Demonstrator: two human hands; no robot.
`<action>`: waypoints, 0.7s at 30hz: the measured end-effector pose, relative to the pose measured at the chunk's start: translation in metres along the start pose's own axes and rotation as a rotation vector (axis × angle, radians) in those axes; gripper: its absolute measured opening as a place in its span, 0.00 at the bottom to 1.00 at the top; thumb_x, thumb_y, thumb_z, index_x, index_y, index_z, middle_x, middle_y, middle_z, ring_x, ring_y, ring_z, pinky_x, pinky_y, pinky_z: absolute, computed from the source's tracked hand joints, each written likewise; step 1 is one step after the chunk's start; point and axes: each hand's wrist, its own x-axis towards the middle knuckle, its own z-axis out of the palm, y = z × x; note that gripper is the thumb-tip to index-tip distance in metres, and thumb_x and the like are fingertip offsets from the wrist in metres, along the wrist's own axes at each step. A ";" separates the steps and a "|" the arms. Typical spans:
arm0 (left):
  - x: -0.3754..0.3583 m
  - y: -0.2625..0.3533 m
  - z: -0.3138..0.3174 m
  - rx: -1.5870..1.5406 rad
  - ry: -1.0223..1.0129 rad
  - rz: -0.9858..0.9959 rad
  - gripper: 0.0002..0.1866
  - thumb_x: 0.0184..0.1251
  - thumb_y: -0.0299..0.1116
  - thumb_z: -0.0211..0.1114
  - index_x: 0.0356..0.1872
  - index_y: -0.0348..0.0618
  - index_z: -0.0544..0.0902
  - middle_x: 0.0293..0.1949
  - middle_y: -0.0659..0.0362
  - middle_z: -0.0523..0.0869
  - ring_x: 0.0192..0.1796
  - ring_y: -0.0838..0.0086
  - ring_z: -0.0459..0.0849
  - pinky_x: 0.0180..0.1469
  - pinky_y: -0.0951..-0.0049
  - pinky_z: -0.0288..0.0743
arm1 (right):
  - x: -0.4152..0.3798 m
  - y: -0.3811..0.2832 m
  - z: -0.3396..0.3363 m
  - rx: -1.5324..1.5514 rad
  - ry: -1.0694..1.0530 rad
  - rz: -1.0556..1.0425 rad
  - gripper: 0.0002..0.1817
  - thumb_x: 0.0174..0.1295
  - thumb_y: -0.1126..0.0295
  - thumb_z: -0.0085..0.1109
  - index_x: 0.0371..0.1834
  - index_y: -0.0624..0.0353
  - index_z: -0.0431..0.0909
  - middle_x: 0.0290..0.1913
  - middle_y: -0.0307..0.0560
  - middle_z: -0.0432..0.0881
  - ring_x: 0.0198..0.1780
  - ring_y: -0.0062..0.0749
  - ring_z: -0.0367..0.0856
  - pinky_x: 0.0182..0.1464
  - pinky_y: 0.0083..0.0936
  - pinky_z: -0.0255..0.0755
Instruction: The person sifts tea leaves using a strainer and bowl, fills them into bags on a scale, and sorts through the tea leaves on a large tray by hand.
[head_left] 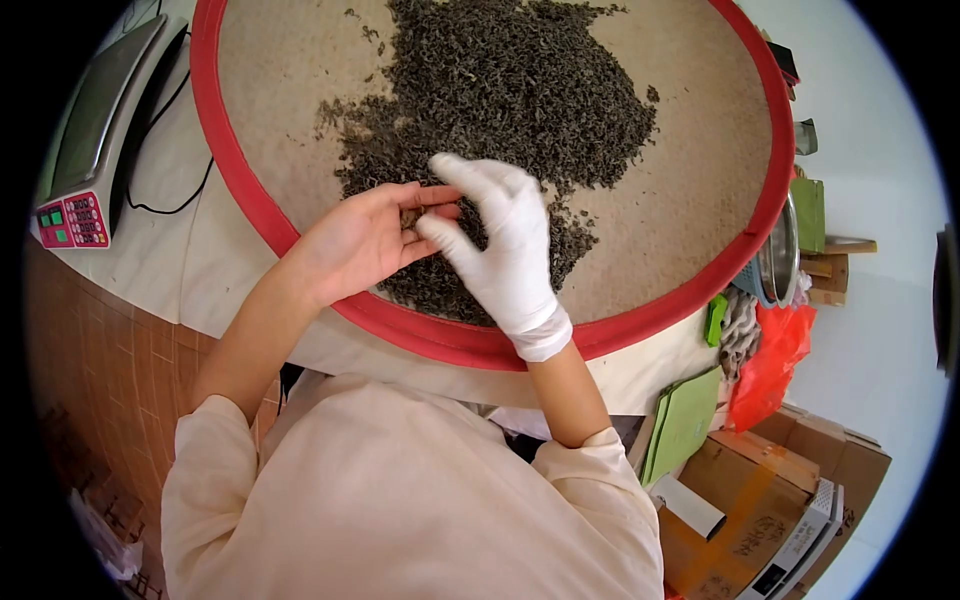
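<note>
A heap of dark, dried, curled leaves point(510, 90) lies on a big round tray with a red rim point(240, 170). Over the near part of the heap, my bare left hand point(375, 240) is palm up with its fingers apart; a few brown bits show by its fingers. My right hand point(500, 240), in a white glove, is curved with thumb and fingers apart, its fingertips at the left hand's fingers. Whether the glove pinches anything between the fingertips is too small to tell.
A scale point(100, 130) with a pink keypad stands on the left of the table, its black cable running beside the tray. At the right are a metal bowl point(782, 250), a red plastic bag point(775, 365), green folders point(682, 425) and cardboard boxes point(735, 490).
</note>
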 end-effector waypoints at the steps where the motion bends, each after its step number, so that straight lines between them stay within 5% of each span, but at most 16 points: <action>1: 0.001 0.002 -0.007 -0.052 -0.053 0.020 0.16 0.74 0.33 0.47 0.54 0.34 0.72 0.45 0.58 0.78 0.46 0.73 0.78 0.55 0.73 0.75 | 0.000 0.005 -0.001 0.051 0.052 0.083 0.19 0.54 0.73 0.65 0.50 0.56 0.77 0.43 0.48 0.79 0.45 0.43 0.77 0.48 0.35 0.71; 4: -0.001 0.005 -0.019 -0.175 -0.028 0.090 0.11 0.74 0.29 0.48 0.51 0.36 0.72 0.42 0.59 0.76 0.43 0.73 0.76 0.49 0.75 0.75 | -0.002 0.040 -0.004 0.023 0.042 0.282 0.16 0.60 0.78 0.53 0.53 0.61 0.76 0.46 0.55 0.79 0.46 0.49 0.78 0.51 0.36 0.71; 6: 0.000 0.006 -0.026 -0.251 0.014 0.368 0.11 0.73 0.30 0.48 0.49 0.35 0.73 0.38 0.60 0.74 0.39 0.75 0.73 0.45 0.77 0.72 | -0.006 0.054 -0.003 -0.061 -0.083 0.295 0.20 0.60 0.83 0.46 0.56 0.62 0.75 0.51 0.56 0.79 0.54 0.43 0.77 0.59 0.31 0.68; 10: -0.001 0.007 -0.024 -0.310 0.096 0.517 0.08 0.72 0.30 0.49 0.46 0.38 0.70 0.36 0.60 0.71 0.37 0.76 0.69 0.42 0.77 0.69 | -0.009 0.046 0.011 0.111 -0.229 0.198 0.29 0.51 0.88 0.39 0.57 0.60 0.75 0.57 0.55 0.76 0.61 0.44 0.71 0.68 0.32 0.60; 15: -0.003 0.008 -0.027 -0.321 0.130 0.600 0.07 0.72 0.29 0.49 0.45 0.38 0.70 0.35 0.60 0.71 0.36 0.76 0.68 0.42 0.77 0.69 | -0.001 0.026 -0.006 0.510 -0.462 0.197 0.28 0.47 0.90 0.36 0.47 0.60 0.81 0.47 0.51 0.80 0.52 0.41 0.76 0.61 0.29 0.66; 18: -0.005 0.009 -0.033 -0.343 0.175 0.628 0.07 0.73 0.29 0.48 0.45 0.38 0.70 0.35 0.60 0.70 0.35 0.76 0.67 0.41 0.77 0.69 | -0.005 0.018 -0.026 0.422 -0.468 0.166 0.23 0.44 0.89 0.40 0.36 0.58 0.83 0.33 0.49 0.83 0.38 0.43 0.80 0.48 0.31 0.74; 21: -0.005 0.008 -0.037 -0.346 0.202 0.645 0.07 0.73 0.29 0.47 0.44 0.38 0.69 0.34 0.61 0.69 0.34 0.76 0.66 0.40 0.77 0.67 | -0.019 0.028 -0.050 0.372 -0.295 0.244 0.25 0.46 0.90 0.39 0.42 0.59 0.82 0.37 0.50 0.83 0.41 0.37 0.81 0.50 0.26 0.73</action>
